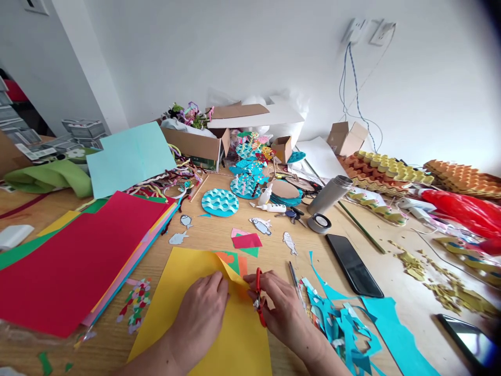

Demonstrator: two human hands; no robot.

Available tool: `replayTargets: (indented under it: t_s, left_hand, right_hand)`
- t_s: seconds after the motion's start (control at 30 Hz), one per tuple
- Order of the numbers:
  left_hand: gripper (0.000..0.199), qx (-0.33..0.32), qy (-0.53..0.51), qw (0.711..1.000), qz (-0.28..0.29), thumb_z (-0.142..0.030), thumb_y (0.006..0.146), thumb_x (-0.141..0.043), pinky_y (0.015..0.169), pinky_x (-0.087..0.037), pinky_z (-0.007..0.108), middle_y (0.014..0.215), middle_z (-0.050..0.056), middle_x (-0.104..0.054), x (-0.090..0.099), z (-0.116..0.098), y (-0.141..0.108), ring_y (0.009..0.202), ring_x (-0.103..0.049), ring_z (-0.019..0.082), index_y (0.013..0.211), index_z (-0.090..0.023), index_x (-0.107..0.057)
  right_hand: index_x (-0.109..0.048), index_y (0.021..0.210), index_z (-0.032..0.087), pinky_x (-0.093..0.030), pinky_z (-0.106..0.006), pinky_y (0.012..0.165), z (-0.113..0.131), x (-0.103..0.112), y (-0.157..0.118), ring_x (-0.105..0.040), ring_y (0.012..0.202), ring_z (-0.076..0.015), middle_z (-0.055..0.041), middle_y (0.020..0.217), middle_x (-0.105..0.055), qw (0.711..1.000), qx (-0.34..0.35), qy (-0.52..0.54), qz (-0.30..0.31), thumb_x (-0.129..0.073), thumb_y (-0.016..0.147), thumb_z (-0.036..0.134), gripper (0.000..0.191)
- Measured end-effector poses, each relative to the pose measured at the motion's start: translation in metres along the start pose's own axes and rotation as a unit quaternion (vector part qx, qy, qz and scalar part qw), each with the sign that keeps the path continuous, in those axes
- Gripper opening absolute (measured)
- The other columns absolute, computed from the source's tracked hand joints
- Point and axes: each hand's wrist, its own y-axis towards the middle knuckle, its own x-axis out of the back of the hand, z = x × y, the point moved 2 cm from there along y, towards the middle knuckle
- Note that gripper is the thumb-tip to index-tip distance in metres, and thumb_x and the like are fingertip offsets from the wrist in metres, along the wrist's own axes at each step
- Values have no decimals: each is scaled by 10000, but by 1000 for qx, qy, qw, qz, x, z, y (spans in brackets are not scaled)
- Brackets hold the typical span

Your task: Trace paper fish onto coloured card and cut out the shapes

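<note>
A large yellow sheet lies on the wooden table in front of me, its upper right edge lifted and folded over. My left hand rests on the sheet with its fingers bent together, pressing near the fold. Red-handled scissors are held in my right hand, at the sheet's right edge; their blades are mostly hidden. Green and orange paper pieces lie just beyond the lifted edge, near a red scrap.
Colored sheets are stacked at left. Blue scraps, a pen and a black phone lie at right. Paper fish, a glue bottle and a metal flask stand or lie farther back.
</note>
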Motion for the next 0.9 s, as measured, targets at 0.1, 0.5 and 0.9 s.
replayTargets:
  t_s: [0.1, 0.5, 0.9]
  left_hand:
    - [181, 50, -41, 998, 3, -88, 875, -410, 599, -492, 301, 825, 51, -642, 1, 4, 0, 706, -644, 201, 884, -199, -552]
    - [349, 37, -41, 998, 6, 8, 804, -386, 675, -507, 286, 848, 41, -673, -4, 9, -3, 783, -657, 195, 998, -217, -569]
    - [327, 23, -51, 997, -59, 28, 772, -424, 598, -475, 258, 731, 2, -639, -4, 12, -4, 659, -635, 163, 951, -205, -568]
  right_hand:
    - [-555, 1106, 234, -516, -306, 674, 2, 2, 0, -620, 762, -193, -58, 812, -642, 1000, 5, -1, 4, -471, 888, 100, 269]
    - [-535, 971, 225, -480, -292, 650, -2, 22, -4, -624, 746, -189, -59, 837, -663, 998, -50, -42, -7, -544, 897, 237, 76]
    - [-660, 820, 167, -410, -300, 612, -27, 22, -8, -695, 771, -261, -94, 812, -709, 839, -333, -364, 230, -508, 902, 183, 173]
